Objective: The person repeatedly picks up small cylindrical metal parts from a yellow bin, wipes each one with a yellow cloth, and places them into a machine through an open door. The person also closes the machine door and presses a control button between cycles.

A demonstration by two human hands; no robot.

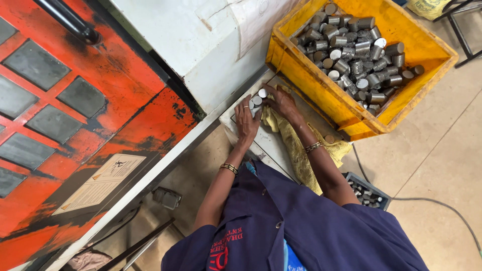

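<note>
Slugs (258,97), a few short grey metal cylinders with bright round ends, stand in a small cluster on the white ledge (271,143) at the foot of the machine, right between the person's two hands. Left hand (246,119) lies palm down on the ledge with its fingers stretched toward the cluster, fingertips touching the nearest pieces; it looks mostly flat and open, and I cannot tell whether it grips any of them. Right hand (281,100) comes in from the other side, fingers curled loosely around the cluster's far edge and touching a slug, though whether it truly pinches one is hidden by the fingers. Both wrists wear beaded bangles, and the sleeves are dark blue.

A yellow cloth (296,145) lies crumpled under the right forearm, trailing along the ledge toward the person. One lone slug sits on the ledge near the cloth's far end, just beside the crate. That yellow crate (321,93) stands just beyond the hands, tilted a little, and is heaped with many more of the same grey cylinders. A smaller dark bin (369,193) with similar pieces rests on the floor by the right elbow. The orange machine panel (75,125) with its grey insets fills the left side, a white housing (201,45) above the ledge.
</note>
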